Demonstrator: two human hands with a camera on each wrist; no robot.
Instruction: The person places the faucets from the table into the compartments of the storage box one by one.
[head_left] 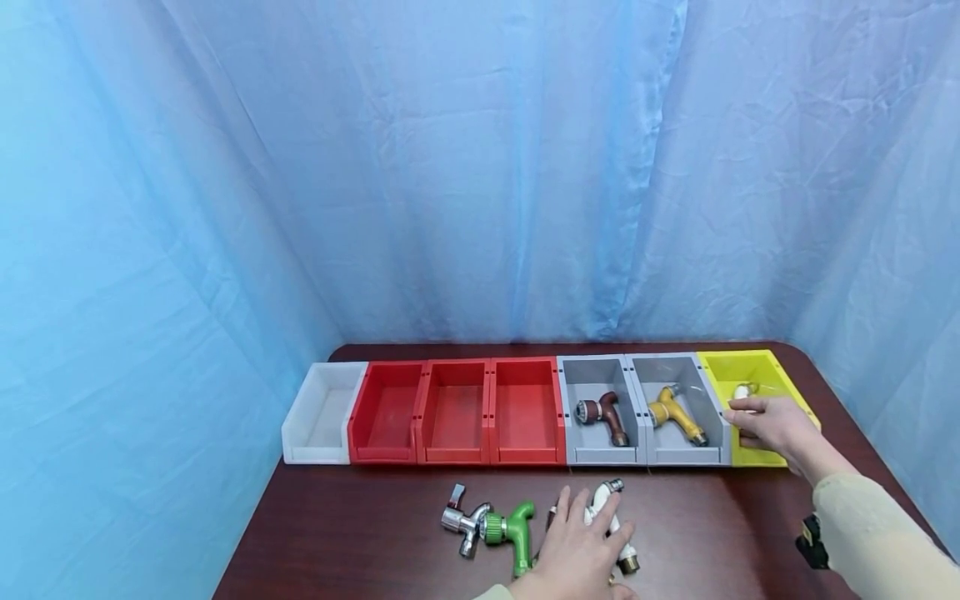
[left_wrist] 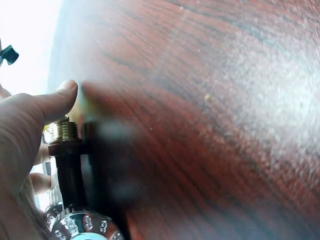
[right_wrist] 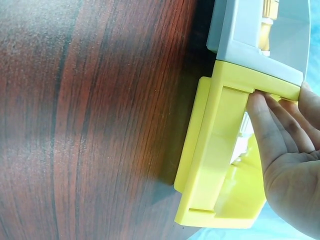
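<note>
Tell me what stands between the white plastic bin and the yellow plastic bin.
The head view shows three red plastic bins, then two grey plastic bins, one holding a brown tap, the other a yellow tap.

Workshop-like booth: blue curtains (head_left: 465, 167), parts bins (head_left: 525, 408)

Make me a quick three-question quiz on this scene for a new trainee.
1. Fill in: the right hand touches the end bin, coloured ____.
2. True or false: a brown tap lies in the left grey bin.
3. On the table, what colour is the tap right beside the chrome tap? A) blue B) green C) yellow

Key: 1. yellow; 2. true; 3. B, the green tap.
</note>
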